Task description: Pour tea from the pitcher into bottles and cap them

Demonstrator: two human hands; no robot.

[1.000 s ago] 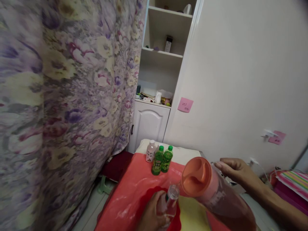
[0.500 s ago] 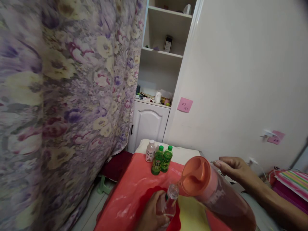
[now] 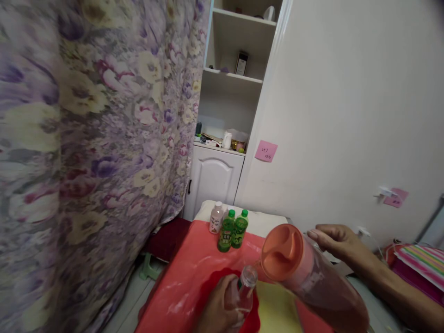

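Observation:
My left hand point(image 3: 218, 307) grips a small clear bottle point(image 3: 245, 292) with no cap, held upright at the bottom of the view over a red tray point(image 3: 211, 289). My right hand point(image 3: 335, 243) holds the handle side of a large pitcher point(image 3: 312, 282) with an orange lid point(image 3: 281, 252). The pitcher holds reddish liquid and is tipped steeply toward the bottle, its spout just above and right of the bottle's mouth. Two green bottles point(image 3: 232, 230) and a pale pink bottle point(image 3: 216, 217) stand together farther back on the red table cover point(image 3: 187, 277).
A flowered purple curtain point(image 3: 93, 152) hangs along the left. A white cabinet with shelves point(image 3: 225, 120) stands behind the table. The wall on the right carries a pink sticky note point(image 3: 266, 151) and a socket point(image 3: 386, 192). Striped cloth point(image 3: 421, 261) lies at the far right.
The pitcher and bottle have kept nearly the same pose; the pitcher's lid has edged slightly up and left. The view has shifted a little.

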